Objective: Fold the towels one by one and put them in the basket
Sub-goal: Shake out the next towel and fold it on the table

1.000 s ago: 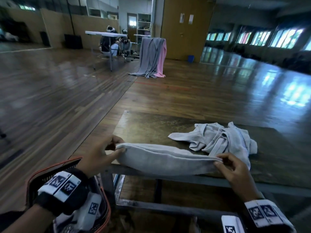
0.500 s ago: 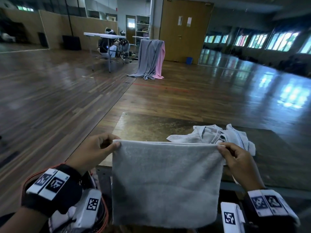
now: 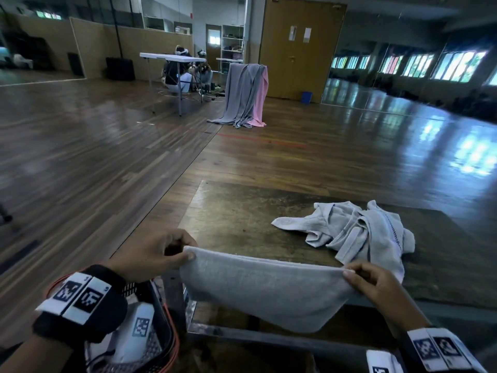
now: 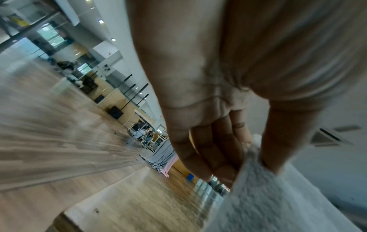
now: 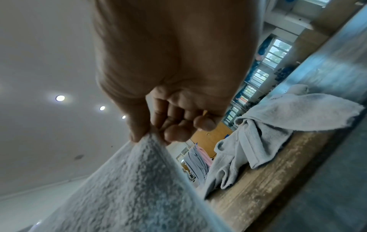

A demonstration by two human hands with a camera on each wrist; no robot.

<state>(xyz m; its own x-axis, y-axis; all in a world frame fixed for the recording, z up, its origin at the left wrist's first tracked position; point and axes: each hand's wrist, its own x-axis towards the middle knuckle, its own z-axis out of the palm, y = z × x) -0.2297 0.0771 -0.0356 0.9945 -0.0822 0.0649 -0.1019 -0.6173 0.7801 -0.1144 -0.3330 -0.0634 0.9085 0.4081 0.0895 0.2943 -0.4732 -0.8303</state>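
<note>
I hold a grey towel (image 3: 265, 289) stretched between my two hands, in the air at the near edge of the table (image 3: 242, 211), its lower part sagging down in front of the table's metal frame. My left hand (image 3: 150, 254) pinches the towel's upper left corner, thumb on the near side and fingers (image 4: 210, 150) curled behind the cloth; the left wrist view shows the same pinch, with the terry cloth (image 4: 264, 196) running out from under my thumb. My right hand (image 3: 376, 286) pinches the upper right corner, and in the right wrist view the thumb and forefinger close on the towel's edge (image 5: 143, 158) while the other fingers (image 5: 176, 131) curl loosely beside it. On the table, beyond my right hand and just past the stretched towel, lies a crumpled heap of pale grey towels (image 3: 357, 230), unfolded. The basket (image 3: 158, 335), dark mesh with an orange rim, sits low at my left beside the table's leg, under my left wrist; I cannot tell what is in it. Far across the wooden floor (image 3: 80, 157) a grey and pink cloth (image 3: 247, 95) hangs draped over something, near a white folding table (image 3: 172, 57) where people sit.
</note>
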